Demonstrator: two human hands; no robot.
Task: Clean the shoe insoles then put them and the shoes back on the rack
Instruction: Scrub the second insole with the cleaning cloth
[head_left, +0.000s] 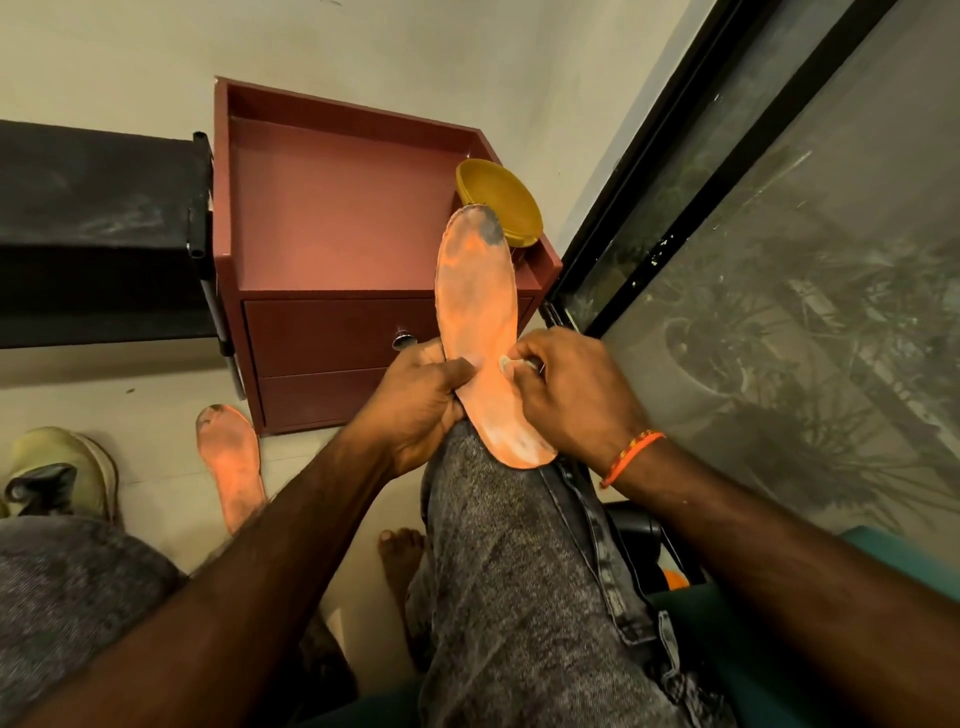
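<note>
Beyond the fingers (457, 371) a reddish-brown cabinet (332, 228) with drawers stands against a pale wall (363, 47) on a light floor (156, 384), a black-framed window (779, 234) alongside.

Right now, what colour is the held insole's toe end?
Dark grey grime over orange on the held insole, head view.

Dim, warm indoor light — colours lean orange. Wide-angle bending curves the window frame (691, 171) and wall edges. Forearms at the bottom are soft; the centre stays fairly sharp.
</note>
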